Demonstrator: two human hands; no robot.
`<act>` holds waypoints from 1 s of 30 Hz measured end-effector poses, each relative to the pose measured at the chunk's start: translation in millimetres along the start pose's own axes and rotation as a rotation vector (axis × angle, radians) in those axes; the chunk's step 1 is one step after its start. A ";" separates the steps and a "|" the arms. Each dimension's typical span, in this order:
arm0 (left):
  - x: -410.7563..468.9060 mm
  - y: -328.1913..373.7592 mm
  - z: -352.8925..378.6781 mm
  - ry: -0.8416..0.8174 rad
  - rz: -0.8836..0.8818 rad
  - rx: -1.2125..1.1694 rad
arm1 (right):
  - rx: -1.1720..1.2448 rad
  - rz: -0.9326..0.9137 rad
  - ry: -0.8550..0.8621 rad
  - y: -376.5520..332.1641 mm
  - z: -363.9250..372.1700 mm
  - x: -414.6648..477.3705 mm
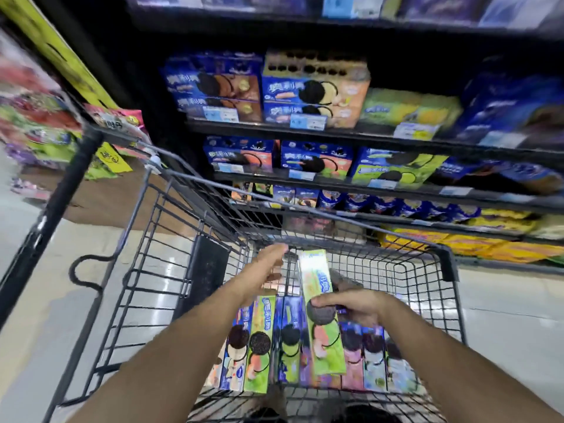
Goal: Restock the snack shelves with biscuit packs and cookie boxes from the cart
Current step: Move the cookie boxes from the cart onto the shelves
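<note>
The right hand (351,306) grips a green cookie box (320,309) by its middle, thumb across the printed face and fingers behind, lifting it so that its far end rises above the others — it stands tilted, top end toward the shelves. The left hand (265,270) reaches forward over the cart with fingers spread and loose, holding nothing, just above the far ends of the boxes. Below both hands a row of boxes (305,355) stands on edge, side by side in the cart (183,215), green, blue, purple and pink faces touching one another. The cart is a dark wire basket with its handle at the left, parked right against the shelves (335,132). On these shelves sit more cookie boxes (314,93), stacked two high on the upper tier, blue with orange or brown panels, with green ones to the right; price tags line the shelf edges. Lower tiers hold smaller blue packs (366,206) and yellow ones, blurred. To the left hang bright snack bags (39,117), too blurred to read.
</note>
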State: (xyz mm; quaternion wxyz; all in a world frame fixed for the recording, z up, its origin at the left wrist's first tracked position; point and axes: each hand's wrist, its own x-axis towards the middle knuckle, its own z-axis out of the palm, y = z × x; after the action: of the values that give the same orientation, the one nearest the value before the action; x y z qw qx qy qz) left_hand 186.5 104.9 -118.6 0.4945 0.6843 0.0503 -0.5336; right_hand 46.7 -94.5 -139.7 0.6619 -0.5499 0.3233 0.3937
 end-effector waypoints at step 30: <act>-146.2 265.5 24.4 0.119 0.661 -0.344 | 0.014 -0.896 0.480 -198.7 -68.3 -257.5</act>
State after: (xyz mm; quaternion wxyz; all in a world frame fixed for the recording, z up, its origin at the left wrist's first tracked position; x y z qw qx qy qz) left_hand 266.1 19.9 162.3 0.7440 0.6004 -0.0556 -0.2881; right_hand 97.5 -221.2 163.4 0.6764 -0.7052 0.2013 -0.0683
